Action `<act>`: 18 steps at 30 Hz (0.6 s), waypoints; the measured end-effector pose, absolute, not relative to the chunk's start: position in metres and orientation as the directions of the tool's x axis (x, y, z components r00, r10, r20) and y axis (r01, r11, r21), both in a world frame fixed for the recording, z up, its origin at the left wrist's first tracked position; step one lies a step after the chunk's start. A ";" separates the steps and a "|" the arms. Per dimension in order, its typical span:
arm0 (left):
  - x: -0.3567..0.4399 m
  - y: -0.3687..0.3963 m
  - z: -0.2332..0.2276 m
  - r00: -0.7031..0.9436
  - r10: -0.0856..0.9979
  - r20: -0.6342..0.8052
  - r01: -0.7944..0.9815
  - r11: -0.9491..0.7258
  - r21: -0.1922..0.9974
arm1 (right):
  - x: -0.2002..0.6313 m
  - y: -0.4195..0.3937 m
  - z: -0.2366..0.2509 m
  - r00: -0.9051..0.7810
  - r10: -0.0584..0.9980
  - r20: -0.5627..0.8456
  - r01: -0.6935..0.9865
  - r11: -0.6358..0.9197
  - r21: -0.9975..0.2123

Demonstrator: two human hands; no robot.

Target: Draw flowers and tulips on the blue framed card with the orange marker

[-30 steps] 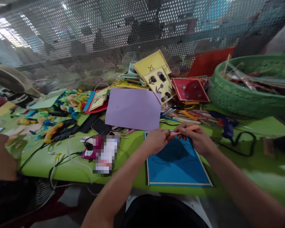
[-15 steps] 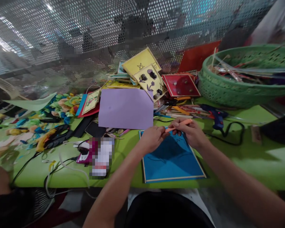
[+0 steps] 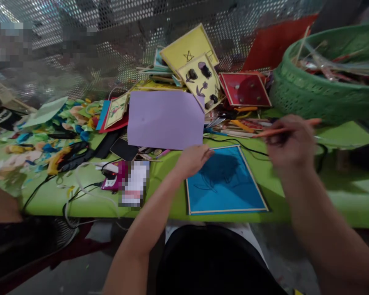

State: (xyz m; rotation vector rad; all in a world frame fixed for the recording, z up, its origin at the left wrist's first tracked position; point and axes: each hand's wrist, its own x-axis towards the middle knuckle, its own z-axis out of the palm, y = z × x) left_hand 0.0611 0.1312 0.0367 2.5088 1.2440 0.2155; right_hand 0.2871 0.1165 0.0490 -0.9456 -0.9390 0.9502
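Orange pen (image 3: 290, 128), seemingly motion-blurred

left hand (image 3: 192, 159) low, fingers loosely curled, right hand (image 3: 290, 141) raised — blurred, grip closed

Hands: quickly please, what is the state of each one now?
Left hand: fingers curled, resting by the blue card; a hold cannot be told.
Right hand: closed on an orange stick.
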 end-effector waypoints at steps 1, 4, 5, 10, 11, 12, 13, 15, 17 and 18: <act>0.056 0.133 0.036 0.578 0.816 -0.020 0.764 -0.532 0.365 | 0.295 0.120 0.050 0.411 0.872 0.267 -0.259 0.393 -0.883; 0.046 0.138 0.035 0.511 0.859 0.015 0.778 -0.470 0.418 | 0.306 0.127 0.049 0.493 0.821 0.289 -0.221 0.439 -0.871; 0.046 0.140 0.035 0.518 0.855 0.036 0.756 -0.477 0.448 | 0.306 0.127 0.048 0.475 0.833 0.283 -0.208 0.418 -0.884; 0.047 0.145 0.032 0.573 0.818 0.058 0.684 -0.516 0.515 | 0.297 0.126 0.040 0.444 0.844 0.300 -0.179 0.411 -0.894; 0.045 0.145 0.032 0.566 0.823 0.049 0.700 -0.511 0.499 | 0.298 0.127 0.039 0.455 0.838 0.301 -0.180 0.417 -0.891; 0.042 0.146 0.031 0.554 0.832 0.038 0.719 -0.501 0.482 | 0.299 0.128 0.038 0.461 0.836 0.297 -0.180 0.416 -0.891; 0.039 0.146 0.030 0.538 0.842 0.024 0.740 -0.486 0.465 | 0.302 0.130 0.037 0.468 0.834 0.292 -0.178 0.412 -0.893; 0.032 0.147 0.030 0.502 0.865 -0.003 0.777 -0.450 0.440 | 0.307 0.134 0.037 0.489 0.828 0.275 -0.168 0.399 -0.902; 0.028 0.148 0.029 0.475 0.880 -0.024 0.803 -0.422 0.420 | 0.310 0.137 0.036 0.519 0.817 0.250 -0.166 0.383 -0.909; 0.027 0.149 0.029 0.468 0.883 -0.030 0.811 -0.416 0.411 | 0.312 0.138 0.036 0.538 0.810 0.235 -0.170 0.377 -0.911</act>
